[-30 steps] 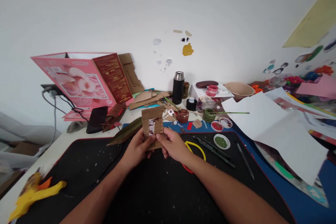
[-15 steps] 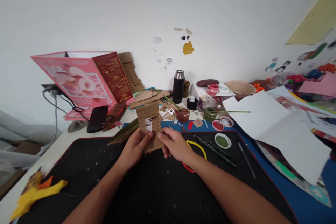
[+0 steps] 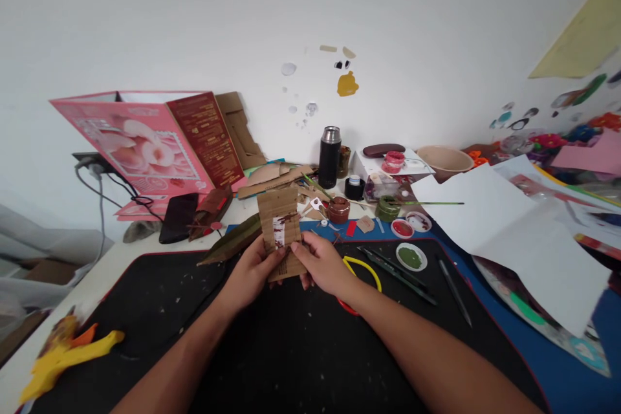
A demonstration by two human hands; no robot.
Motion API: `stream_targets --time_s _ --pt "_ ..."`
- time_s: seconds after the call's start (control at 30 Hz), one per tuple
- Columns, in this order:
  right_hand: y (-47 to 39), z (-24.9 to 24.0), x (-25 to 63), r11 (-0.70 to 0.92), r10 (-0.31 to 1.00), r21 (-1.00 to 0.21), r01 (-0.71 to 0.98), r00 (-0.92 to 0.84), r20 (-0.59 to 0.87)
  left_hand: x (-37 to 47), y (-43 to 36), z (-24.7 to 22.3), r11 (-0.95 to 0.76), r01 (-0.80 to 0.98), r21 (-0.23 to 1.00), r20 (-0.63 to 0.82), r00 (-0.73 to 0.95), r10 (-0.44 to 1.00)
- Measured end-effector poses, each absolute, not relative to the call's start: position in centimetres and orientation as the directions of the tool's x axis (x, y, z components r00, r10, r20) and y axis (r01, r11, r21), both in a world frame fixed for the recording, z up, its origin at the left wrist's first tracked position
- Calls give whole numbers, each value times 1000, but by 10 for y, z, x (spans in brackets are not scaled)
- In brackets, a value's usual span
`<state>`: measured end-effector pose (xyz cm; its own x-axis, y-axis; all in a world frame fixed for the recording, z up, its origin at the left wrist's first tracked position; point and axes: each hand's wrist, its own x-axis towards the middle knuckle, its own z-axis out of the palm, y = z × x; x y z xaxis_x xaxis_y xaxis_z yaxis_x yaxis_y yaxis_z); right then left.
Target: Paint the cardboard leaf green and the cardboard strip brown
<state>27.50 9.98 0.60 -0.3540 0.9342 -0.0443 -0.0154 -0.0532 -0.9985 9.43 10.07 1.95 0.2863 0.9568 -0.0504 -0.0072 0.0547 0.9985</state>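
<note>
Straightening slightly since the earlier frame, the corrugated cardboard piece (image 3: pixel 272 207) is now standing more upright between the two hands, its top edge shifting a little to the right. Both hands are pinching its lower part: the left hand (image 3: pixel 248 277) is pressing a thumb near the white patch (image 3: pixel 279 231), while the right hand (image 3: pixel 327 268) is setting its thumb on the opposite side, with fingers curling behind. This paired grip is probably keeping the thin piece flat and its front facing the wearer. The piece is looking brown and ribbed, its patch is carrying dark reddish streaks, and small print is showing near the bottom. It is hovering over the black mat (image 3: pixel 272 349), near the middle. Beside the left hand, a long dark-green leaf-like strip (image 3: pixel 233 240) is lying at a slant; by the right forearm, a yellow ring (image 3: pixel 371 272) is peeking out. Farther right, dark pens (image 3: pixel 400 275) are resting near a white lid of green paint (image 3: pixel 410 257). Behind, a reddish-brown jar (image 3: pixel 338 210) and a green jar (image 3: pixel 387 208) are sitting on the tabletop (image 3: pixel 116 266), a thin brush (image 3: pixel 431 203) reaching out sideways from the green one, perhaps so its handle is staying clean. Beyond them, a black thermos (image 3: pixel 328 162) is standing near the wall.
</note>
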Motion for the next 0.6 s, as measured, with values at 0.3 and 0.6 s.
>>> stream_targets --time_s 0.3,0.6 --pt "100 0 269 -42 939 -998 -41 -344 -25 96 101 17 78 -21 997 -71 233 970" --pt "103 -2 269 -44 947 -998 -53 -320 -24 95 105 12 81 -46 996 -68 242 968"
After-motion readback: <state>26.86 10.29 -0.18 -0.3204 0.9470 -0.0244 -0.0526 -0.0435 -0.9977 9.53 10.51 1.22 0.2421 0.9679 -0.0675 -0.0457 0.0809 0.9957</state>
